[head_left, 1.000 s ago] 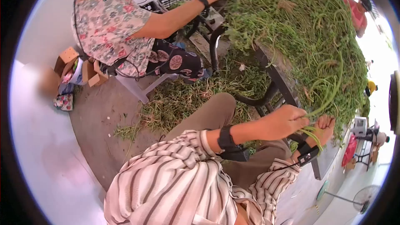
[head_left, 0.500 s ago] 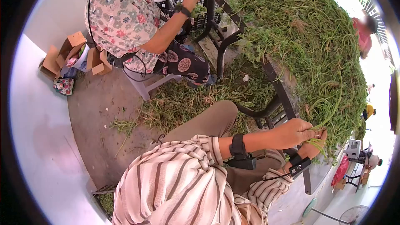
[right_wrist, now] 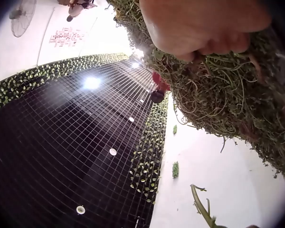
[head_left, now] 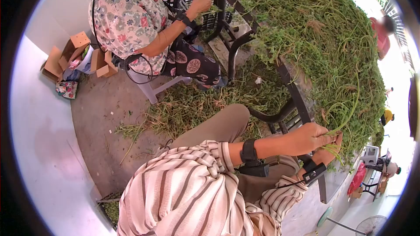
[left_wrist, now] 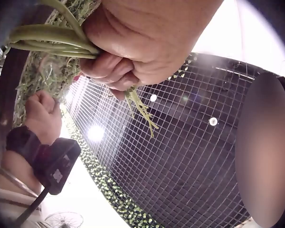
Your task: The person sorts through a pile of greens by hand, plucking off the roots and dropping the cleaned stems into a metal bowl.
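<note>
In the head view my left hand (head_left: 308,140) grips a small bunch of long green stems (head_left: 350,116) beside the near edge of the plant pile. The left wrist view shows its fingers curled round the stems (left_wrist: 52,40), with thin cut-looking ends (left_wrist: 145,116) poking out below the fist. Close beside it is my right hand (head_left: 331,152), partly covered by the left hand and stems. Its fingers are curled in the right wrist view (right_wrist: 209,28), right over the heap of green plants (right_wrist: 218,90); I cannot tell whether they pinch a stem.
A large heap of leafy plants (head_left: 315,30) covers the table, whose dark edge (head_left: 295,89) runs past my knee. More plants (head_left: 188,109) lie on the floor. Another person (head_left: 131,26) sits at the left by a black crate (head_left: 210,17). Open cardboard boxes (head_left: 74,52) stand behind them.
My right hand has come in from the pile's edge to beside the left hand. The seated person's hand has left the pile and met their other hand over the crate. My view has shifted slightly.
</note>
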A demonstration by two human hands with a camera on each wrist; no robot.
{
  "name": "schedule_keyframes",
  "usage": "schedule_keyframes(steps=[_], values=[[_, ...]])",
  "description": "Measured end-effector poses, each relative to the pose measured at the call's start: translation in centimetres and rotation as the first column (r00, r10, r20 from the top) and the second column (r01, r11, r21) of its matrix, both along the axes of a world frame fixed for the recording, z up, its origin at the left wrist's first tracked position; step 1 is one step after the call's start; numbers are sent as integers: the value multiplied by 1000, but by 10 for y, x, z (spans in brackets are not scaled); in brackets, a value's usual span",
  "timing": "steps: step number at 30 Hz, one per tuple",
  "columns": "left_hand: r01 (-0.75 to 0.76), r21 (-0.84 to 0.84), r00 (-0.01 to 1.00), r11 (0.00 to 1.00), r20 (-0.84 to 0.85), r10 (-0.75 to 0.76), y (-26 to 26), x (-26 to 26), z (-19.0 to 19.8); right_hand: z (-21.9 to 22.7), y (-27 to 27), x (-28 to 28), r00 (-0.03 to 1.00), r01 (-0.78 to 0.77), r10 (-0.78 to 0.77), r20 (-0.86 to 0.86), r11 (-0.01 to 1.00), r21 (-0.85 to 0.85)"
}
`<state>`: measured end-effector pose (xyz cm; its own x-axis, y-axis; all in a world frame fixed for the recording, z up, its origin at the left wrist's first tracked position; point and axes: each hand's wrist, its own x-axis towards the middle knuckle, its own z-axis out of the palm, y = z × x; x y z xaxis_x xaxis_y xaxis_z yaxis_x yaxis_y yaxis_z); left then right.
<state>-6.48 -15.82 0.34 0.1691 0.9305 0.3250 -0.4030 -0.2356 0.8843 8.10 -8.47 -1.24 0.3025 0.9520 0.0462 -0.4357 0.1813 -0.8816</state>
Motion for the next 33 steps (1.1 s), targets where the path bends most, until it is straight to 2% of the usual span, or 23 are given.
schedule_keyframes(steps=[4, 6, 7, 9, 13, 15, 16, 17, 18, 19, 21, 23, 24, 25, 26, 27, 28, 29, 30, 31, 33], values=[[-1, -3, 1000, 1000, 4, 1, -1, 0, 0, -13, 12, 16, 998, -44, 42, 42, 999, 29], [18, -22, 1000, 1000, 2, -18, -2, -2, 2, -6, 6, 4, 998, 38, -37, 43, 999, -26], [20, -23, 1000, 1000, 2, -20, -2, -1, 1, -21, 15, 26, 998, 40, -39, 44, 999, -26], [13, -8, 1000, 1000, 18, -13, -2, 0, -1, -64, 40, 87, 909, -145, 128, 396, 989, 13], [23, -3, 1000, 1000, 17, -23, -2, 2, -4, -68, 40, 90, 901, -157, 135, 412, 987, 20], [1, -1, 1000, 1000, 9, -1, -3, 2, -5, -73, 44, 96, 917, -230, 198, 346, 972, 53], [5, -3, 1000, 1000, 8, -5, -3, 3, -5, -59, 36, 76, 918, -227, 196, 345, 973, 52], [23, -17, 999, 1000, 22, -23, -3, 3, -4, -33, 21, 38, 982, -110, 105, 156, 994, 27], [42, -30, 999, 999, 36, -41, -3, 3, -4, -17, 13, 17, 999, 1, -2, -36, 1000, -20], [45, -32, 998, 998, 34, -44, -3, 3, -6, -15, 14, 17, 999, 4, -5, -38, 1000, -22], [41, -43, 999, 998, -14, -41, -1, 3, -9, -13, 14, 19, 981, -54, 38, -189, 995, -79], [-60, 48, 989, 997, -133, 66, 0, -1, -12, -33, 19, 37, 985, -131, 120, -121, 988, -81], [-86, 0, 978, 996, -190, 85, -3, -3, -7, -23, 11, 26, 995, -55, 44, -86, 990, -130], [-100, -38, 965, 994, -245, 88, -10, -7, -3, -32, 5, 26, 996, 36, -30, 87, 997, -74], [-131, -46, 963, 990, -242, 116, -15, -7, -1, -22, -1, 29, 991, -74, 66, -116, 995, -70], [-194, 287, 847, 938, -434, 308, -11, -11, -12, -14, -7, 26, 971, -39, 0, -238, 986, -159], [-108, -243, 974, 964, -220, 54, -22, -11, 10, -26, -7, 36, 933, -236, 265, -245, 961, 141], [-57, -344, 992, 937, -122, 16, -24, -11, 10, -21, -12, 34, 921, -169, 193, -337, 980, 101], [-98, -345, 993, 933, -90, 71, -22, -9, 8, -13, -19, 36, 891, -125, 140, -432, 990, 63], [-140, -366, 988, 920, -110, 107, -27, -6, 12, -15, -32, 49, 893, -69, 91, -440, 995, 66], [-41, -313, 999, 949, 17, 48, -19, -10, -5, -10, -47, 61, 918, -25, 66, -392, 994, 109]])
